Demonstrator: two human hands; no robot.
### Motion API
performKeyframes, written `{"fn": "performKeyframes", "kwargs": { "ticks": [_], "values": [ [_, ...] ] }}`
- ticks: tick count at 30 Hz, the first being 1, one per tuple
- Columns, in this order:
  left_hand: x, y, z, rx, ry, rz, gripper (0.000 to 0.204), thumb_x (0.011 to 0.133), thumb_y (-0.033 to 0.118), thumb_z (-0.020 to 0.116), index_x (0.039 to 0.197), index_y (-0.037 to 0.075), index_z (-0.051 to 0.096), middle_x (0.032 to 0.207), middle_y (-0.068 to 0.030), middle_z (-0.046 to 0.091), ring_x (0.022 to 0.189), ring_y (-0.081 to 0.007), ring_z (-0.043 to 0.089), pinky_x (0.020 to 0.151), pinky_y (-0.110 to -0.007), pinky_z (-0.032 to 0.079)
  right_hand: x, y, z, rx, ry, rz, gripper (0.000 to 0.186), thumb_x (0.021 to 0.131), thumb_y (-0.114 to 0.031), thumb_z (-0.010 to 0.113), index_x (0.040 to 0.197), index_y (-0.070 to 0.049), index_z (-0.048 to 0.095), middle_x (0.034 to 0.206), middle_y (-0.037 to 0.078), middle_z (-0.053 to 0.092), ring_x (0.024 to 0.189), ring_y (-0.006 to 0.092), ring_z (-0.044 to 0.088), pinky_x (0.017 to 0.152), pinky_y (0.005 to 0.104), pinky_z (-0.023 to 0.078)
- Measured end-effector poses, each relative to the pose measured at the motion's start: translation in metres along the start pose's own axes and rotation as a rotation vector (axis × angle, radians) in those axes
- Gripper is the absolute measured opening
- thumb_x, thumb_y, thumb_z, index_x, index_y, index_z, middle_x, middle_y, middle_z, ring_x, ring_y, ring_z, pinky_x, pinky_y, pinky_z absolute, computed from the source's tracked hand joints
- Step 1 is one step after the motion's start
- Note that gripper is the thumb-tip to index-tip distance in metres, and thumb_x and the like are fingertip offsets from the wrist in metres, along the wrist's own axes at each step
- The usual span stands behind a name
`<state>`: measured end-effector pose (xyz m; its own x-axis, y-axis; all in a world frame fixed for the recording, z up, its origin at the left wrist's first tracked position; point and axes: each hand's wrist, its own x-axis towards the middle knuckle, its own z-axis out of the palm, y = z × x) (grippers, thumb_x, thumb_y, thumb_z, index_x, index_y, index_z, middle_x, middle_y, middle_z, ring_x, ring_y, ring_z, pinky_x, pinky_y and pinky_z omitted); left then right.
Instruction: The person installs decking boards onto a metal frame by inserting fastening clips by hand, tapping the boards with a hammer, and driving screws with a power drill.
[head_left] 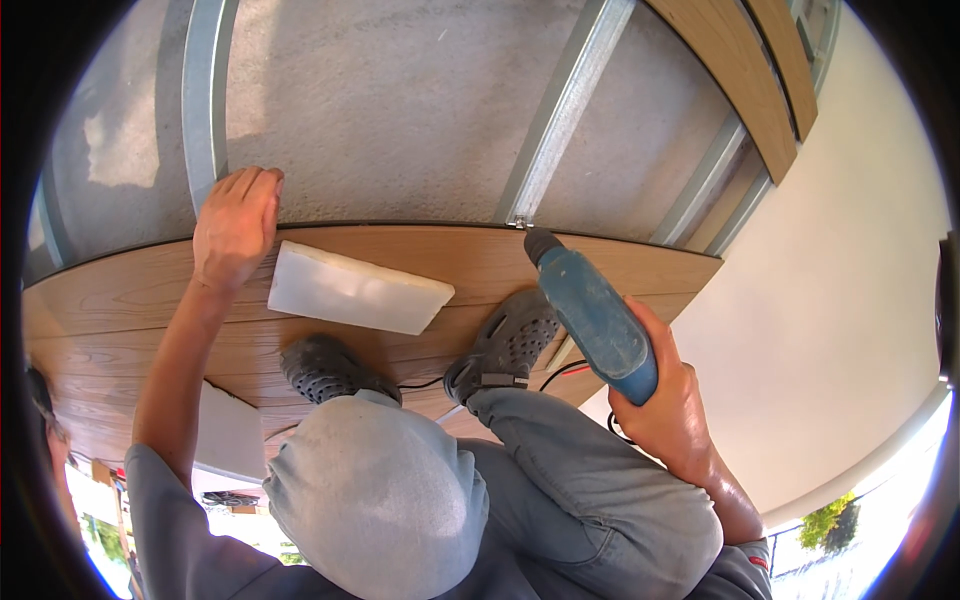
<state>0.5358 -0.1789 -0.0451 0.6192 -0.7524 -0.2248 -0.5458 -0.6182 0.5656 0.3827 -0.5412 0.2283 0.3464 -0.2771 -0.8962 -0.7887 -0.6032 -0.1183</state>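
Note:
My right hand [672,412] grips a blue power drill [598,318], its dark chuck pointing up and left. The chuck end is close to a small metal clip [520,221] where a metal joist [568,110] meets the edge of the wood-look decking [400,243]. Over the same edge, farther left, my left hand [237,228] is closed beside another metal joist [205,95]. Its curled fingers hide whatever they hold. A white rectangular block [358,288] lies on the decking between my hands.
My feet in dark clogs [510,340] stand on the decking, with a black cable [420,385] near them. Beyond the edge, concrete [370,120] shows between the joists. Loose wood-look boards [730,70] lie at the far right, beside a pale curved wall [830,280].

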Motion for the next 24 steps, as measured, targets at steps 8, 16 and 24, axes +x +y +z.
{"fn": "performKeyframes", "kwargs": {
  "ticks": [8,16,24],
  "values": [
    [-0.004,-0.002,0.004,-0.003,0.031,-0.011,0.01,0.095,0.006,0.059,0.104,0.003,0.063,0.09,-0.0134,0.061,0.087,-0.0351,0.062,0.079,-0.045,0.05,0.005,0.002,0.001,-0.04,-0.045,0.024,0.081,0.081,0.001,0.067,0.154,-0.012,0.035,0.118,0.031,0.068,0.106,0.0507,0.067,0.092,0.0495,0.057],
    [-0.003,-0.002,0.004,0.0,0.048,-0.02,0.009,0.096,0.004,0.059,0.104,0.002,0.063,0.091,-0.0129,0.064,0.086,-0.0347,0.063,0.077,-0.044,0.051,0.004,0.011,0.009,0.119,0.035,0.052,0.076,0.083,0.001,0.065,0.153,-0.008,0.038,0.125,0.029,0.068,0.116,0.0453,0.067,0.1,0.0462,0.053],
    [-0.005,-0.004,0.003,0.004,0.059,-0.004,0.007,0.095,0.003,0.06,0.101,0.002,0.063,0.089,-0.0133,0.063,0.082,-0.0356,0.062,0.073,-0.045,0.05,0.005,0.011,0.01,0.06,0.048,0.005,0.075,0.082,-0.001,0.067,0.152,-0.012,0.04,0.12,0.027,0.069,0.11,0.0453,0.068,0.094,0.0461,0.054]
  ]
}}
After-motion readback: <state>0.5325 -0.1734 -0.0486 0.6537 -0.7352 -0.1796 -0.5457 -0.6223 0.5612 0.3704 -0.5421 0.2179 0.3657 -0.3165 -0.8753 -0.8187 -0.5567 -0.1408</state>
